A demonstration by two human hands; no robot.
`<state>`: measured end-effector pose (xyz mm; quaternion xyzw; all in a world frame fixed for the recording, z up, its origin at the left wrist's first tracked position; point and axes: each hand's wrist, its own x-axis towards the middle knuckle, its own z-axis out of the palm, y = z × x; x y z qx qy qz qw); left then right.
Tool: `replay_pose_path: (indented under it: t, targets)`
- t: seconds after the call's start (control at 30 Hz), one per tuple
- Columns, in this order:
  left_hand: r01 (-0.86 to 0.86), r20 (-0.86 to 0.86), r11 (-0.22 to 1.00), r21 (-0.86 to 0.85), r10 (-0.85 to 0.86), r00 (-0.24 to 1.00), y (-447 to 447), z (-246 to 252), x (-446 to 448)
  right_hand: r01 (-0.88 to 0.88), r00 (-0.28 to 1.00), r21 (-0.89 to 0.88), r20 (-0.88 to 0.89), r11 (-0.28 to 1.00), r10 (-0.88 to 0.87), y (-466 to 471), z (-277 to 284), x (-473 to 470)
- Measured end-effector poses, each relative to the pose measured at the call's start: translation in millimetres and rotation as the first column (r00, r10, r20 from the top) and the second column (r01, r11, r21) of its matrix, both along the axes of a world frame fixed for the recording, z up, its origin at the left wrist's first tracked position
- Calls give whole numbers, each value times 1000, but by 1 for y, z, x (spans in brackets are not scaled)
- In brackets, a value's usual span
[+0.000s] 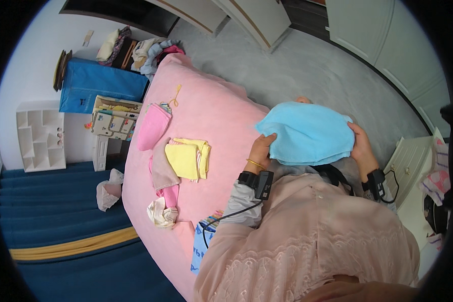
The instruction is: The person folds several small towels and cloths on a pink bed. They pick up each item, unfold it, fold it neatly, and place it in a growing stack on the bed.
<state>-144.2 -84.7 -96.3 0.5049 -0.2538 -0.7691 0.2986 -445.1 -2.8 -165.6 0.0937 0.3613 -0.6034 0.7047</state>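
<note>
A light blue cloth [309,134], which looks like a towel doubled over, is stretched between my two hands in front of my body. My left hand [262,149] pinches its left edge, thumb on top. At the opposite edge my right hand [361,145] grips the fabric, with part of the fingers hidden behind it. On the pink-covered bed [219,109] to the left lie a folded yellow cloth [183,160], a greyish-pink cloth [164,170], a bright pink folded cloth [154,126] and a crumpled white cloth [161,214].
A blue patterned fabric box [202,245] with folded cloths sits beside my left arm. Past the bed stand a blue storage box [102,83], a white shelf [41,139] and dark blue curtains [60,211]. A white cabinet [407,162] is at my right.
</note>
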Motion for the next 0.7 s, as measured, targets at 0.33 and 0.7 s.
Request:
replay_pose_path:
  t: [0.33,0.7]
  targets:
    - [9,-1,1000,10,-9,1000,-4,-8,-4,5,998,-11,-55,1000,-6,3,-6,-4]
    - [-3,19,1000,16,3,1000,5,-6,4,-35,999,59,-24,998,36,-1,-1,-1]
